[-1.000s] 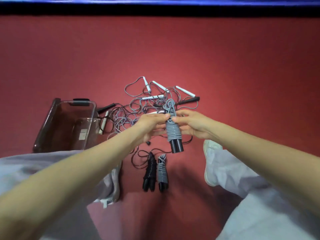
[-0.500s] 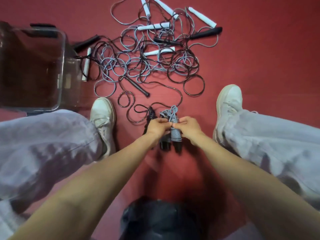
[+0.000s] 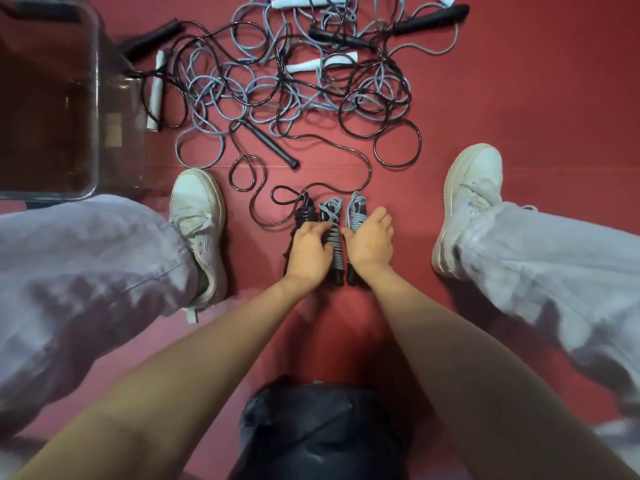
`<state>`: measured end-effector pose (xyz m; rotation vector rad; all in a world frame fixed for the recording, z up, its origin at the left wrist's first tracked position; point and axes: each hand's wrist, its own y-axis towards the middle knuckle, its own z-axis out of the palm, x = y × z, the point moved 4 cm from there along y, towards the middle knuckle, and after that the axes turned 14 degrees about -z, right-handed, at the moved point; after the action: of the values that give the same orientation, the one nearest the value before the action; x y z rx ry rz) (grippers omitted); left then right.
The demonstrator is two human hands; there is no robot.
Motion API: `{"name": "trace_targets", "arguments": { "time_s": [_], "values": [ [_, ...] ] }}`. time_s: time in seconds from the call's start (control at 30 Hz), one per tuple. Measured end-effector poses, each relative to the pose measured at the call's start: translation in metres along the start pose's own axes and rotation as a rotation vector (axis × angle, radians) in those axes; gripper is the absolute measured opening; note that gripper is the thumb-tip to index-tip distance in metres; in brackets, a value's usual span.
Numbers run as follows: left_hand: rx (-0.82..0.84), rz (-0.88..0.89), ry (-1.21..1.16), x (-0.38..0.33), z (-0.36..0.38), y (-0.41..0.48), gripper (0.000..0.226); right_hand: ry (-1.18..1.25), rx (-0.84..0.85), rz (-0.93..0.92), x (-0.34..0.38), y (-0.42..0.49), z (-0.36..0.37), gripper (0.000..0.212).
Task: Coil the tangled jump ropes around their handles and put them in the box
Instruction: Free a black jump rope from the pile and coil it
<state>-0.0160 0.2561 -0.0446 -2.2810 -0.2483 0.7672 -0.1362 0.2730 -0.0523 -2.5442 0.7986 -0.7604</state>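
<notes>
3 coiled rope bundles (image 3: pixel 304 211) (image 3: pixel 334 244) (image 3: pixel 356 209), 1 clear box (image 3: pixel 97 98), 2 white shoes (image 3: pixel 197 209) (image 3: pixel 474 181), 2 hands (image 3: pixel 308 251) (image 3: pixel 370 240); tangled pile's (image 3: pixel 277 91) ropes uncountable.

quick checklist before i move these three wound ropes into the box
1. Three coiled bundles lie side by side: ok.
2. Left hand rests on black bundle and middle grey bundle: ok.
3. Right hand rests on right grey bundle: ok.
4. Left hand's grip closed: cannot tell.
5. Clear box open on top: ok.
6. Loose black rope free of black bundle: cannot tell.
</notes>
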Motion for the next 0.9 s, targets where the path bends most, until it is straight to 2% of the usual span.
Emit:
{"name": "trace_targets", "arguments": {
  "time_s": [0.17,0.33,0.47,0.63,0.77,0.9],
  "values": [
    [0.01,-0.019,0.0,0.002,-0.003,0.001,0.044,0.063,0.028,-0.126,-0.002,-0.005,0.006,0.049],
    [0.053,-0.038,-0.009,0.001,-0.006,0.003,0.037,0.207,0.093,-0.101,-0.012,-0.001,-0.003,0.037],
    [0.041,-0.074,-0.102,-0.003,-0.019,0.007,0.028,0.29,0.073,-0.025,-0.016,0.01,-0.012,0.025],
    [0.018,-0.08,-0.223,-0.022,-0.047,0.013,0.027,0.425,-0.046,-0.091,-0.002,0.026,-0.035,0.016],
    [-0.044,-0.045,-0.334,-0.053,-0.087,0.041,0.027,0.507,-0.062,-0.248,0.04,0.061,-0.07,0.023],
    [-0.071,-0.052,-0.385,-0.081,-0.121,0.078,0.03,0.401,0.015,-0.308,0.075,0.101,-0.089,0.034]
  ]
}}
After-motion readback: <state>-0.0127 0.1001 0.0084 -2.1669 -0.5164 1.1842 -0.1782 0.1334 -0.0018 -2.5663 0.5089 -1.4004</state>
